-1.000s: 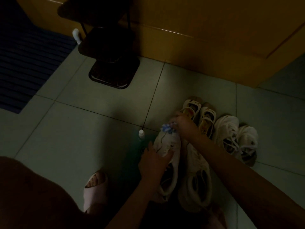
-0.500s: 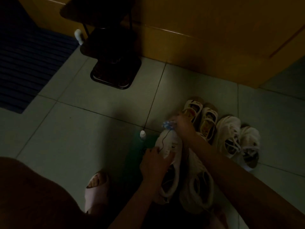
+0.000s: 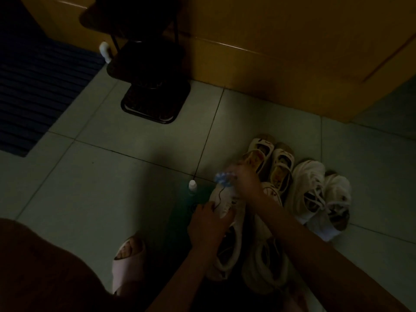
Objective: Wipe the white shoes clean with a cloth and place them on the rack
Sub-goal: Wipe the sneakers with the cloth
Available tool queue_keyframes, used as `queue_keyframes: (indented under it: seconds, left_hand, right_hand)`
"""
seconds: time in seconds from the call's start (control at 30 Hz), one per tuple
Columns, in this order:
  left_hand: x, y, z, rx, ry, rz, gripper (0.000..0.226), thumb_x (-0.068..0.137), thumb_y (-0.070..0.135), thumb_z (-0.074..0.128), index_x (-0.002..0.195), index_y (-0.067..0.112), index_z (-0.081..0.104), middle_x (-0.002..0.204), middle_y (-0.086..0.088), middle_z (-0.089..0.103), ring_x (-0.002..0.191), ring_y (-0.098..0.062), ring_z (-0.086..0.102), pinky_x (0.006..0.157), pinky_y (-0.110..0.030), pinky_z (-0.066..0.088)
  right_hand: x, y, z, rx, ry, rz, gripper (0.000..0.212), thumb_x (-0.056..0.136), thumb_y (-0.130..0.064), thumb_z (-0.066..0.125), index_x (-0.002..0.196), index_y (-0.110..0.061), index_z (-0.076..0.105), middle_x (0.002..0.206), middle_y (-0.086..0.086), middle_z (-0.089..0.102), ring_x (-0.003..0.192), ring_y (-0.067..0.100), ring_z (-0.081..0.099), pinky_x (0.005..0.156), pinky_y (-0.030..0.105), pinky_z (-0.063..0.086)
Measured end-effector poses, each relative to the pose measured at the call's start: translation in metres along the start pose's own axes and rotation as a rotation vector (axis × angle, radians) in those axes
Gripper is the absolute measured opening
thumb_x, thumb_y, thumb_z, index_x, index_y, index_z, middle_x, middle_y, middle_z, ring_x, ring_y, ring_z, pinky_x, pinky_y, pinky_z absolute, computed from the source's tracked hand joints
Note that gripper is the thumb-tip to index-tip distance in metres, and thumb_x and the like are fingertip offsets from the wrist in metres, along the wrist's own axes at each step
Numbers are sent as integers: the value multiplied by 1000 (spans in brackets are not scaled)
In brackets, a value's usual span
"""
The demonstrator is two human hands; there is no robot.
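In dim light, a white sneaker [image 3: 225, 199] lies on the tiled floor in front of me. My left hand [image 3: 209, 221] grips its middle and holds it steady. My right hand [image 3: 245, 181] presses a small blue-and-white cloth [image 3: 222, 178] against the sneaker's toe. Its partner, a second white sneaker [image 3: 265, 262], lies just to the right under my right forearm. A dark metal shoe rack [image 3: 155, 86] stands at the back left against the wooden wall.
A pair of beige strap sandals [image 3: 270, 158] and another pair of white laced sneakers [image 3: 319, 194] sit to the right. A small white-capped bottle [image 3: 192, 185] stands left of the toe. My foot in a pink slipper [image 3: 128, 262] is lower left. A dark striped mat [image 3: 33, 91] lies far left.
My right hand with the cloth has shifted slightly over the toe of the sneaker, rubbing it. My left hand keeps its hold on the shoe.
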State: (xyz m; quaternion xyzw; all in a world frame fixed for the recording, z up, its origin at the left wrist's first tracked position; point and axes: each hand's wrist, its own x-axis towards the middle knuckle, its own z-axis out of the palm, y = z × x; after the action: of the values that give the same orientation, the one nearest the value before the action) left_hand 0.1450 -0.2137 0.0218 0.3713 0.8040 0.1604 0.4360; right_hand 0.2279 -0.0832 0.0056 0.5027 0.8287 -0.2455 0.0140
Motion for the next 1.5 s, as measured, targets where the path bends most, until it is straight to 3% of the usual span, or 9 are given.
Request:
queue_keyframes:
  seconds: [0.07, 0.23, 0.53, 0.77, 0.9, 1.03, 1.13, 1.27, 1.5]
  left_hand:
    - [1, 0, 0, -31, 13, -3, 62, 79, 66, 51, 126, 25, 52, 124, -2, 52, 109, -21, 55, 89, -35, 46]
    - [1, -3, -1, -72, -26, -12, 71, 77, 66, 53, 134, 25, 45, 132, -1, 48, 116, -20, 53, 97, -38, 45]
    - [5, -11, -9, -207, -70, -11, 63, 81, 59, 55, 133, 24, 47, 131, -2, 55, 112, -18, 56, 94, -35, 47]
    - [5, -13, -13, -319, -115, 7, 60, 82, 49, 62, 133, 19, 50, 131, -4, 56, 112, -18, 57, 91, -29, 47]
    - [6, -15, -14, -285, -89, 40, 57, 84, 48, 60, 131, 19, 51, 129, -4, 58, 112, -18, 58, 92, -30, 47]
    - [8, -21, -21, -371, -80, 27, 48, 85, 40, 62, 126, 17, 57, 124, -6, 61, 109, -20, 60, 95, -35, 49]
    - [9, -26, -26, -442, -79, 40, 38, 85, 35, 63, 117, 14, 63, 113, -5, 66, 95, -15, 62, 79, -26, 51]
    - [9, -27, -28, -468, -114, 49, 36, 87, 34, 61, 117, 15, 62, 106, -1, 64, 92, -13, 61, 77, -22, 47]
    - [10, -31, -29, -517, -95, 42, 23, 89, 33, 59, 106, 19, 65, 94, 2, 65, 80, -2, 59, 65, -17, 47]
  right_hand:
    - [-11, -9, 8, 0, -128, -135, 25, 90, -12, 53, 107, 1, 65, 113, 24, 59, 104, 35, 57, 82, 26, 38]
    - [-13, 15, -9, 78, 180, 114, 24, 91, -10, 52, 110, -2, 63, 118, 21, 52, 107, 34, 52, 90, 36, 42]
    - [-36, -2, -5, 420, 189, 170, 24, 89, -9, 57, 112, -3, 64, 96, 1, 53, 96, 18, 51, 71, 10, 34]
    - [-41, 15, -9, 420, 272, 299, 25, 89, -6, 55, 112, 1, 63, 121, 23, 52, 110, 38, 52, 90, 39, 41]
    - [-38, 12, -8, 369, 323, 315, 37, 92, -10, 50, 129, -7, 53, 138, 17, 44, 128, 33, 41, 106, 38, 34]
    - [-26, 8, -13, 540, 430, 310, 33, 93, -9, 52, 125, -8, 57, 126, 18, 56, 115, 30, 53, 89, 25, 39]
    - [-22, 5, -13, 546, 327, 225, 30, 93, -6, 50, 122, -6, 60, 113, 9, 63, 103, 22, 58, 79, 11, 39]
    - [-33, 0, 3, 558, 334, 283, 27, 94, -8, 49, 117, -3, 62, 110, 23, 64, 93, 30, 59, 79, 29, 42]
    - [-82, -23, 32, 529, 320, 423, 29, 95, -15, 48, 120, -8, 61, 109, 18, 61, 97, 29, 57, 77, 24, 39]
